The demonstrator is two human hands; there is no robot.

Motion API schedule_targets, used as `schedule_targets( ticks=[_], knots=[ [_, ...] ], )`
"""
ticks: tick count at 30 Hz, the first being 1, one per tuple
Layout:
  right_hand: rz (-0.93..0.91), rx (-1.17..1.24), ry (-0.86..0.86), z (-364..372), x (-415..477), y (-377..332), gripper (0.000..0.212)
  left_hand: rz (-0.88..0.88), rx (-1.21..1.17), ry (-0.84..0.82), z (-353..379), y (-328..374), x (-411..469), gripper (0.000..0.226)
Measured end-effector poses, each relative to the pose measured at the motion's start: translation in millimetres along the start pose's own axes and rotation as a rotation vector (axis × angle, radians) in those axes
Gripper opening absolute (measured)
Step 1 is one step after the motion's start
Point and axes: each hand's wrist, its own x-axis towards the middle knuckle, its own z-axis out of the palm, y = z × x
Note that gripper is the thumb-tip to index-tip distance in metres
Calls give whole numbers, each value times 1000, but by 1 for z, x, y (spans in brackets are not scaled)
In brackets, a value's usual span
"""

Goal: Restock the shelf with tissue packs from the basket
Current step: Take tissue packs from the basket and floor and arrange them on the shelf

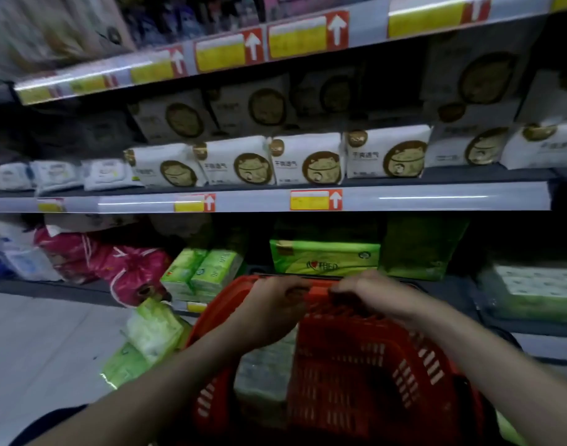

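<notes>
Left hand (pixel 272 307) and right hand (pixel 372 296) are gripping the basket (pixel 356 381) in front of the shelf (pixel 436 197).
Left of the basket, green packs (pixel 147 336) are lying on the floor (pixel 50 333); inside the basket, at its left side, a pale tissue pack (pixel 263 371) is sitting. Both hands are curling their fingers over the basket's far edge, side by side and close together. Beyond the basket, a wide green pack (pixel 324 255) is resting on the lowest level.
</notes>
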Motion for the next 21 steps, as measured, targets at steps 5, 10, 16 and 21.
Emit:
schedule_targets(
  ticks=[5, 10, 16, 21],
  knots=[
    [-136, -184, -62, 79, -43, -26, 23, -36, 115, 57, -27, -62, -62, 25],
    [-116, -210, -74, 145, -48, -29, 41, -78, 143, 27, -40, -96, -79, 26],
    [-98, -167, -59, 184, -29, -44, 15, -103, 98, -4, -53, -111, -74, 27],
    [-84, -180, -84, 211, -13, -59, 13, -109, 48, 48, -56, -137, -85, 30]
  ],
)
